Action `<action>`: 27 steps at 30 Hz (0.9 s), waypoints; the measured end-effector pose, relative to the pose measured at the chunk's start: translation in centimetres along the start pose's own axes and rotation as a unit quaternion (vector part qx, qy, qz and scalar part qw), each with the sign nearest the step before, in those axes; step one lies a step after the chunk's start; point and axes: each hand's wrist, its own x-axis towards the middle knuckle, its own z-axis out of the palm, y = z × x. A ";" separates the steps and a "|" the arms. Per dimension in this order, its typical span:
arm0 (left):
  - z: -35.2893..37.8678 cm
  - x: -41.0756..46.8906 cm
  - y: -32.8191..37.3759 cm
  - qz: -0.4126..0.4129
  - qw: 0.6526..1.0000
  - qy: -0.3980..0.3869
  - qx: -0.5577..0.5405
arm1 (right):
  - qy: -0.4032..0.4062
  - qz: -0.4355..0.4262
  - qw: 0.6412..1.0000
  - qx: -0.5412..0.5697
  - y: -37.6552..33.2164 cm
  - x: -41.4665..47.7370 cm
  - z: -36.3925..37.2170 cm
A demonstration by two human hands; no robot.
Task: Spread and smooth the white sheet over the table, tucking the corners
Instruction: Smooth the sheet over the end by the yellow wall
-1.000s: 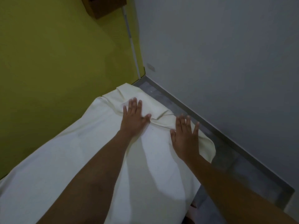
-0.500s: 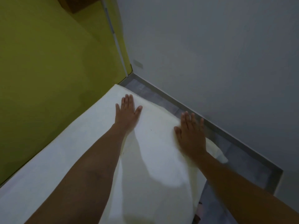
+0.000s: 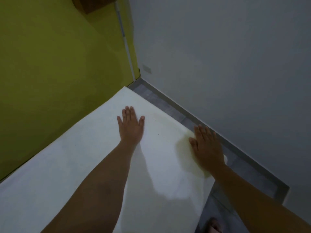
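Sheet: the plain white cotton sheet lies flat over the table, covering every part of the top that shows, from the near left to the far corner beside the two walls.
Table: hidden under the cloth; you see only its outline, set against the yellow-green painted wall and standing apart from the pale grey wall across a strip of grey tiled floor.
Left hand: your left hand rests palm down on the sheet near the far corner, fingers together and extended, gripping nothing.
Right hand: your right hand presses flat at the right-hand edge, fingers spread and pointing to the grey wall, holding nothing; a soft bulge of cloth sits just under and beside it.
Done, by the look of it: spreading is largely finished, and the far stretch reads smooth.
Left, by the look of it: the bulge at the right edge wants pressing out, and the cloth hanging below that edge looks untucked. Whether the far corner is tucked cannot be told.
Containers: none in view; a brown wooden box-like fitting is mounted on the yellow-green wall, its contents out of sight.
Foot: part of a bare foot shows on the floor at the bottom edge.
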 end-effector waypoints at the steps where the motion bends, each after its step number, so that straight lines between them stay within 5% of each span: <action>1: 0.1 -1.0 0.1 -0.002 1.000 0.005 -0.006 | -0.009 -0.002 1.000 -0.002 0.3 -0.1 -0.1; 11: 1.4 -12.0 2.6 -0.006 1.000 -0.002 0.008 | -0.057 -0.054 0.997 0.014 1.8 -1.8 -1.6; 27: 4.2 -29.4 11.5 -0.145 0.989 0.042 -0.004 | -0.112 -0.220 0.969 -0.027 11.0 -5.3 -0.7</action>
